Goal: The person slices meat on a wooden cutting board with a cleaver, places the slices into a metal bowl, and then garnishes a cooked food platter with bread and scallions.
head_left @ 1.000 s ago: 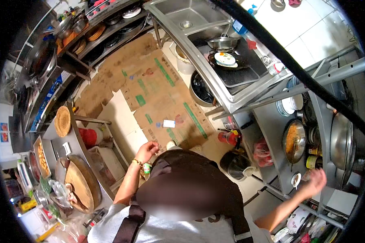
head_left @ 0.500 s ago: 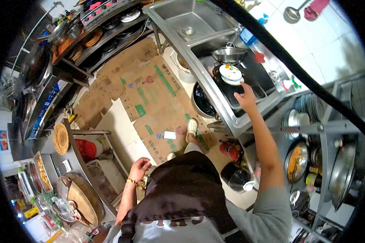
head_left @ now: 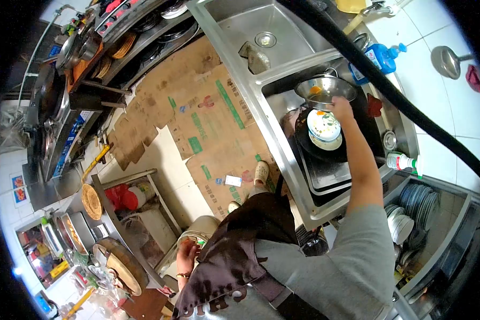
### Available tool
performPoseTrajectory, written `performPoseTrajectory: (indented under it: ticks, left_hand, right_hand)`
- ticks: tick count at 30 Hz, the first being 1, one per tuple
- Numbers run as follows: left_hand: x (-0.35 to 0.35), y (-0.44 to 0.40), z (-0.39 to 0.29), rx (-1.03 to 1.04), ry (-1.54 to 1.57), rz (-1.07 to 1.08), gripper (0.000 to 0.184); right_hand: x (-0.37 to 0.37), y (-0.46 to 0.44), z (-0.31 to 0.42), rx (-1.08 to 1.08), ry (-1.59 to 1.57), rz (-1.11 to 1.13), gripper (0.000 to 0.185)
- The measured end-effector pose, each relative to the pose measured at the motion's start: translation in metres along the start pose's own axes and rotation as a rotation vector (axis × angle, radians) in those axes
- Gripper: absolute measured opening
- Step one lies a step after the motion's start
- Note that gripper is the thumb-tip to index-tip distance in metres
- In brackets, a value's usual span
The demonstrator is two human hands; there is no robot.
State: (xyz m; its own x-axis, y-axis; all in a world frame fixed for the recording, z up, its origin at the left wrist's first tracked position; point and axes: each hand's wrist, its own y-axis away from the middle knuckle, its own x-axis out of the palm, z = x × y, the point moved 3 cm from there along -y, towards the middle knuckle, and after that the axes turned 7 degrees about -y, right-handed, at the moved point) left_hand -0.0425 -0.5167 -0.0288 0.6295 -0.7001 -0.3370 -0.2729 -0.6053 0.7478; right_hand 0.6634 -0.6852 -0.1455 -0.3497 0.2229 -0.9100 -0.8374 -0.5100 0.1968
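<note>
My right hand (head_left: 342, 109) reaches over the right-hand sink basin, its fingers closed at the rim of a metal bowl (head_left: 325, 92) that has an orange bit inside. Just below the hand lie small patterned plates (head_left: 324, 126), stacked on a dark round pan (head_left: 304, 140). A black tray (head_left: 325, 178) rests in the same basin under them. Down by my side, near a pale bucket (head_left: 202, 225), is my left hand (head_left: 186, 252), with its fingers curled; what it holds, if anything, is too small to tell.
A grey cloth (head_left: 255, 58) lies in the other basin. Blue bottle (head_left: 376, 61) and white bottle (head_left: 401, 161) stand along the sink's back edge. Stacked plates (head_left: 417, 205) fill the right shelf. Cardboard (head_left: 202, 122) covers the floor; a round chopping board (head_left: 124, 266) is at lower left.
My right hand has moved from the right shelf, past the plates, to the metal bowl. The view has shifted closer to the sink. My left hand has moved lower, beside the bucket.
</note>
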Motion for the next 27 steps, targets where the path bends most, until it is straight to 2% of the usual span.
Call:
performPoseTrajectory:
  ticks: [2,3,4,6,7,8,12,14,16,21,24,27]
  left_hand:
    - [0.007,-0.003,-0.015,0.142,-0.232,0.018,0.02]
    - [0.009,-0.005,-0.021,0.133,-0.233,0.024,0.02]
    - [0.011,-0.01,-0.027,0.135,-0.225,0.033,0.019]
    - [0.014,-0.019,-0.038,0.139,-0.206,0.049,0.019]
    - [0.012,-0.024,-0.039,0.045,-0.169,0.056,0.02]
    - [0.012,-0.03,-0.042,0.004,-0.096,0.05,0.022]
    - [0.009,-0.046,-0.058,0.041,-0.117,0.094,0.024]
    - [0.009,-0.052,-0.069,0.039,-0.087,0.094,0.023]
    - [0.009,-0.061,-0.068,0.052,-0.097,0.112,0.023]
    - [0.003,-0.085,-0.076,0.119,-0.064,0.23,0.023]
    - [-0.01,-0.113,-0.083,0.153,-0.061,0.312,0.022]
    - [-0.025,-0.15,-0.106,0.283,-0.079,0.431,0.019]
  right_hand:
    - [-0.024,0.001,0.015,-0.03,0.055,0.082,0.029]
    - [-0.012,-0.012,-0.015,-0.178,-0.037,0.011,0.029]
    - [-0.032,-0.008,0.004,-0.173,-0.033,0.015,0.029]
    - [-0.089,0.008,0.07,-0.163,0.286,0.26,0.028]
    - [-0.095,0.002,0.071,-0.254,0.299,0.327,0.028]
    - [-0.102,-0.002,0.072,-0.252,0.303,0.328,0.028]
    - [-0.126,0.006,0.075,-0.254,0.333,0.244,0.029]
    - [-0.153,0.034,0.092,-0.183,0.322,0.269,0.03]
    - [-0.167,0.063,0.11,-0.211,0.318,0.311,0.028]
    - [-0.176,0.138,0.116,-0.299,0.021,-0.038,0.018]
    - [-0.169,0.17,0.128,-0.33,0.05,-0.161,0.018]
    - [-0.146,0.213,0.141,-0.342,0.027,-0.3,0.021]
